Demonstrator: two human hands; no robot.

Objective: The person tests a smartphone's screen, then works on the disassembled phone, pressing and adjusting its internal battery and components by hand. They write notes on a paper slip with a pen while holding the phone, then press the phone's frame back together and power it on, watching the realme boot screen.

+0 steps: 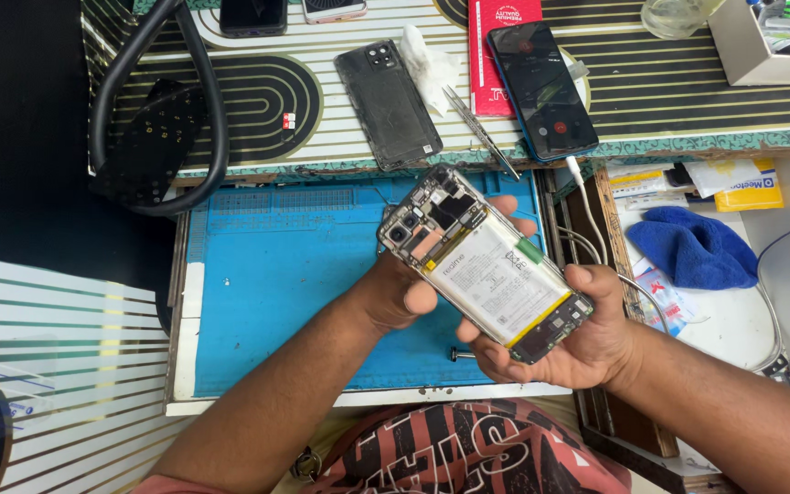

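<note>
Two hands share the load: the left hand grips the camera end of the opened smartphone with its white battery exposed, while the right hand cups the lower end. It hangs above the blue rubber work mat; I'd say holding by the edges, fingers off the bare boards, is the right way.

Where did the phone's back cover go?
The dark back cover lies on the striped shelf above the blue mat, left of the tweezers.

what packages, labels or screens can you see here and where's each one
Lit phone screen: shelf top centre-right, dark rectangle with red dots.
Red packet: left of that phone, flat, white print.
Battery label: on the opened phone in both hands, white with yellow edge.
Yellow-blue packet: right, above blue cloth.
</note>
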